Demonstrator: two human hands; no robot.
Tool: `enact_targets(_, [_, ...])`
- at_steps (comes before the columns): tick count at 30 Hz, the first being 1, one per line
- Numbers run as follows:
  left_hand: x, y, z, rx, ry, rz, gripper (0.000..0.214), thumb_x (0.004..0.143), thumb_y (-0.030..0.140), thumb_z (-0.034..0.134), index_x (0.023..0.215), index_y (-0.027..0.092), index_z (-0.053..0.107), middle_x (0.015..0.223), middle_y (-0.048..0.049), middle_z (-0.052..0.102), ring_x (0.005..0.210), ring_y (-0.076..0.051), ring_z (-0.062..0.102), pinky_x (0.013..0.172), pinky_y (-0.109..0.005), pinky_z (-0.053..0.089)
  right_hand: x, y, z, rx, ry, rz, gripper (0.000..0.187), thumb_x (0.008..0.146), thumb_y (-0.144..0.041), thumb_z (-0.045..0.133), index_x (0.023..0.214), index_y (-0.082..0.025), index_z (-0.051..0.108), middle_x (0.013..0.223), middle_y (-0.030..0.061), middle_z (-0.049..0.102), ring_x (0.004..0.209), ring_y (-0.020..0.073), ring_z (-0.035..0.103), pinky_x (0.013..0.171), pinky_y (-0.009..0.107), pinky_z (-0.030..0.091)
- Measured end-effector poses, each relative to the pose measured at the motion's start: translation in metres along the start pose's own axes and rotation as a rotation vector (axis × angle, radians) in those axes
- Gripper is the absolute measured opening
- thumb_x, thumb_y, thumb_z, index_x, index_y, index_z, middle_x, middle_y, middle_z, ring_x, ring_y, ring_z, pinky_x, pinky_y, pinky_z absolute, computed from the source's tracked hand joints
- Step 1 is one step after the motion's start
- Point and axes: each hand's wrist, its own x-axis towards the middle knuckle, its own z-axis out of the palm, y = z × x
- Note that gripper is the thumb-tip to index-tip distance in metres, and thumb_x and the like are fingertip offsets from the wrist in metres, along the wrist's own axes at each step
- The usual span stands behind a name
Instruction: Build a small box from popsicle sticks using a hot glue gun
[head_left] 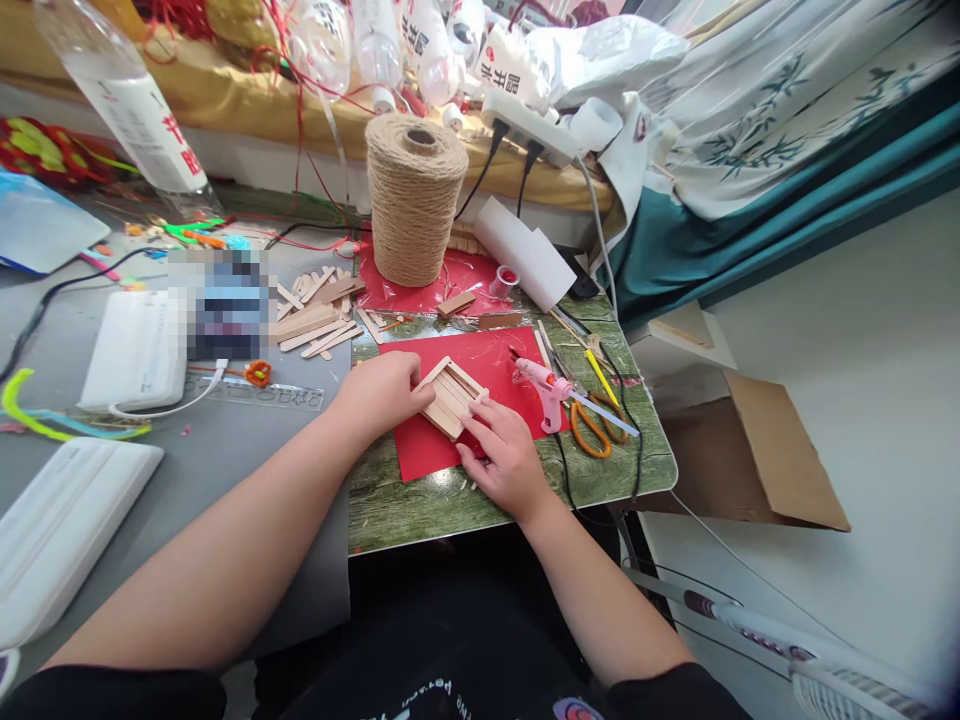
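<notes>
A small flat panel of wooden craft sticks (451, 394) lies on a red sheet (480, 360) on the green patterned table (420, 510). My left hand (384, 392) rests at the panel's left edge, fingers curled against it. At the panel's near right corner, my right hand (505, 455) presses down with bent fingers. Both hands hold the panel in place.
A pink glue gun (546, 385) and orange-handled scissors (596, 425) lie right of the panel. A big spool of jute twine (415, 197) stands behind, with loose craft sticks (315, 315) to its left. A white power strip (529, 125), plastic bottles, and a cardboard flap (772, 450) are nearby.
</notes>
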Motion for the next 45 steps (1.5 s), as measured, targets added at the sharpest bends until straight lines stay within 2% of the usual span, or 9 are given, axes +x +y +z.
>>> enact_targets(5, [0.0013,-0.0006,0.0003,0.012,-0.014,0.003,0.021,0.086,0.044,0.060,0.083,0.024,0.064,0.087,-0.0069,0.072,0.076,-0.024,0.064,0.061,-0.034,0.039,0.0011,0.0005,0.0000,0.008,0.003,-0.004,0.044,0.096,-0.022,0.065,0.140,-0.025,0.064,0.141,0.0128,0.067,0.139,0.0319,0.057,0.114,0.057,0.051])
enact_targets(20, [0.0016,-0.0010,-0.0002,0.002,-0.012,0.001,0.021,0.086,0.044,0.061,0.081,0.024,0.061,0.086,-0.0063,0.074,0.077,-0.024,0.065,0.061,-0.034,0.038,-0.0025,0.0055,0.0036,0.041,0.011,0.017,0.049,0.096,-0.015,0.060,0.142,-0.031,0.065,0.141,0.0104,0.067,0.137,0.0321,0.059,0.115,0.062,0.051])
enact_targets(23, [0.0019,-0.0016,-0.0005,-0.004,-0.016,-0.007,0.021,0.087,0.044,0.061,0.080,0.024,0.061,0.085,-0.0062,0.073,0.076,-0.024,0.065,0.061,-0.034,0.037,-0.0029,0.0045,0.0021,0.030,0.023,0.023,0.055,0.096,-0.016,0.061,0.149,-0.031,0.059,0.145,0.0106,0.065,0.139,0.0320,0.057,0.117,0.061,0.050])
enact_targets(27, [0.0028,-0.0026,0.0002,-0.011,-0.007,0.002,0.022,0.085,0.045,0.062,0.079,0.024,0.061,0.087,-0.0063,0.073,0.076,-0.024,0.064,0.059,-0.034,0.037,-0.0016,0.0046,0.0029,-0.010,0.042,0.043,0.064,0.095,-0.018,0.062,0.157,-0.026,0.049,0.156,0.0138,0.055,0.149,0.0339,0.048,0.122,0.063,0.044])
enact_targets(32, [0.0033,-0.0022,-0.0003,-0.008,-0.019,-0.015,0.020,0.086,0.042,0.061,0.079,0.024,0.062,0.086,-0.0065,0.073,0.075,-0.024,0.064,0.059,-0.035,0.038,0.0003,0.0065,0.0056,-0.006,0.009,0.044,0.061,0.095,-0.016,0.059,0.155,-0.026,0.052,0.151,0.0134,0.060,0.147,0.0339,0.051,0.123,0.066,0.041])
enact_targets(45, [0.0024,-0.0034,-0.0016,-0.025,-0.029,-0.012,0.021,0.086,0.045,0.061,0.079,0.024,0.063,0.084,-0.0057,0.073,0.074,-0.024,0.064,0.060,-0.034,0.038,-0.0001,0.0056,0.0043,0.012,0.053,0.039,0.057,0.095,-0.013,0.058,0.151,-0.025,0.057,0.149,0.0138,0.061,0.146,0.0323,0.052,0.124,0.064,0.041])
